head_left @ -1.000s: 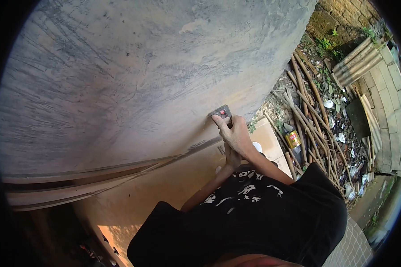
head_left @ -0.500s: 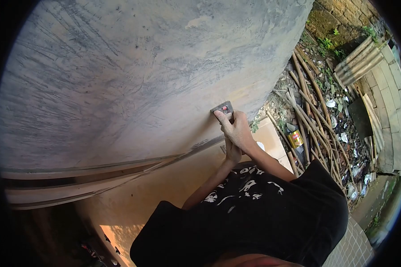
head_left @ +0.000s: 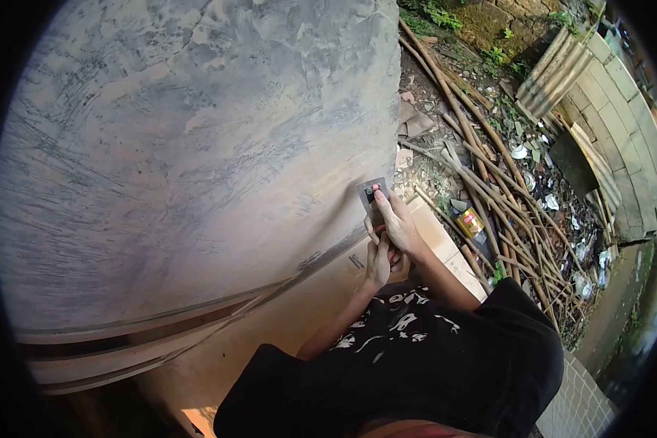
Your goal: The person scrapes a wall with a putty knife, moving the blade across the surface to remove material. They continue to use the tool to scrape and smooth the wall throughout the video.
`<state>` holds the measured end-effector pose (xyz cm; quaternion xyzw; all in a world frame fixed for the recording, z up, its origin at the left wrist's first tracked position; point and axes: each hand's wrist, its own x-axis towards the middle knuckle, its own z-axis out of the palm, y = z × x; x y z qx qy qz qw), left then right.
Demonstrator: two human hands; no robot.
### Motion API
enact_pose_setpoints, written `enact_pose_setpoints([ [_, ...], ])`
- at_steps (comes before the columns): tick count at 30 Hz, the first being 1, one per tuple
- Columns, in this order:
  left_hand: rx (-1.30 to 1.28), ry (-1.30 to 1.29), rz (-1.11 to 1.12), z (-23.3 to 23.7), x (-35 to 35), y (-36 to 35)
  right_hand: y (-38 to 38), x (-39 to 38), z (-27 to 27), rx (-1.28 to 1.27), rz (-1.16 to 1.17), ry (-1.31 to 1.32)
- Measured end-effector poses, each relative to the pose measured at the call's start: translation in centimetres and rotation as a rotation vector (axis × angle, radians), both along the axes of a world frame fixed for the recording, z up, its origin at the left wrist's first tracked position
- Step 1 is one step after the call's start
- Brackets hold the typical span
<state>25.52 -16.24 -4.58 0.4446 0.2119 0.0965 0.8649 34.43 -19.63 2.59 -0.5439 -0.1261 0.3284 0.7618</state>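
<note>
A flat grey rectangular block (head_left: 363,191), with a dark and red patch on its face, lies near the right edge of the plastered wall (head_left: 197,168). Gripping its lower end, my right hand (head_left: 399,220) has the thumb laid along the face and the fingers curled behind. Just below, my left hand (head_left: 378,261) is closed, its fingers bent close against the right hand; I cannot tell what, if anything, is inside them. The wall surface is grey and pinkish, with dark scratch marks and a yellowish smear near the block.
A tan ledge (head_left: 292,317) runs below the wall, alongside a long slot. To the right, bamboo poles (head_left: 489,182) lie over rubble and litter, with a yellow-red packet (head_left: 471,223) among them. Corrugated sheets (head_left: 555,73) lean by a block wall (head_left: 609,117).
The block has turned more upright and sits closer to the wall's right edge. My left hand has shifted down from the right wrist and curled. The view has swung to the right.
</note>
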Motion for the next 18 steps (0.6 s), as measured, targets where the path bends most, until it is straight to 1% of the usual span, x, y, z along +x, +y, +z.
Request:
enact_pose_setpoints([
  [1, 0.000, -0.003, 0.003, 0.0, 0.5, -0.2, -0.6, 0.3, 0.7, 0.017, -0.017, -0.016],
  [3, -0.052, 0.017, -0.123, 0.3, 1.4, -0.9, -1.9, 1.6, 1.1, 0.034, -0.022, -0.032],
  [4, -0.051, 0.014, -0.112, 0.2, 1.9, -1.4, -2.5, 2.3, 1.0, 0.049, 0.001, -0.032],
  [6, -0.032, -0.080, -0.176, -0.2, 2.7, -2.4, -3.3, 3.6, 0.7, 0.062, 0.041, -0.032],
  [8, -0.048, -0.086, -0.125, -0.8, 3.5, -3.8, -3.5, 4.6, 0.1, 0.020, 0.128, 0.023],
  [9, -0.065, -0.094, -0.090, -1.2, 4.1, -4.5, -3.5, 5.1, -0.2, 0.025, 0.165, -0.002],
  [10, -0.067, -0.097, -0.067, -2.6, 4.5, -4.9, -3.9, 5.8, 0.6, -0.025, 0.237, -0.094],
  [11, -0.238, -0.259, -0.087, -4.3, 4.9, -4.9, -4.0, 6.5, 0.6, -0.039, 0.261, -0.100],
  [12, -0.404, -0.428, -0.110, -4.7, 5.6, -5.1, -4.0, 7.1, 0.5, -0.053, 0.284, -0.109],
  [13, -0.399, -0.440, -0.088, -5.1, 6.2, -5.6, -3.9, 7.8, 0.5, -0.053, 0.307, -0.117],
  [15, -0.377, -0.439, 0.016, -5.8, 7.7, -6.8, -3.6, 8.6, -0.1, -0.135, 0.330, -0.112],
  [16, -0.367, -0.432, 0.069, -5.8, 8.1, -6.8, -3.4, 8.9, -0.7, -0.135, 0.356, -0.115],
  [18, -0.348, -0.414, 0.168, -6.0, 9.2, -7.1, -2.7, 9.8, -2.0, -0.236, 0.283, -0.389],
])
